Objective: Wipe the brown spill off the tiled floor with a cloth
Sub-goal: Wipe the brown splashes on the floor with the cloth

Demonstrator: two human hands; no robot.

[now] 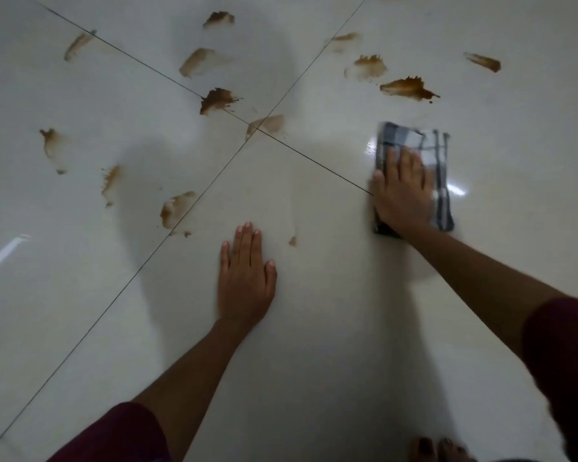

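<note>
Right hand [401, 191] presses flat on the checked cloth [424, 151]; left hand [246, 281] lies open on bare floor [314, 361] nearby.

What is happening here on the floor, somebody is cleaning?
Yes. A person leans over a white tiled floor and presses a folded checked cloth flat on it with the right hand. The left hand lies open on the tile, holding nothing, apparently for support. The tile near the hands looks mostly clean, apart from one small spot. Many brown spill patches remain farther away and to the left.
</note>
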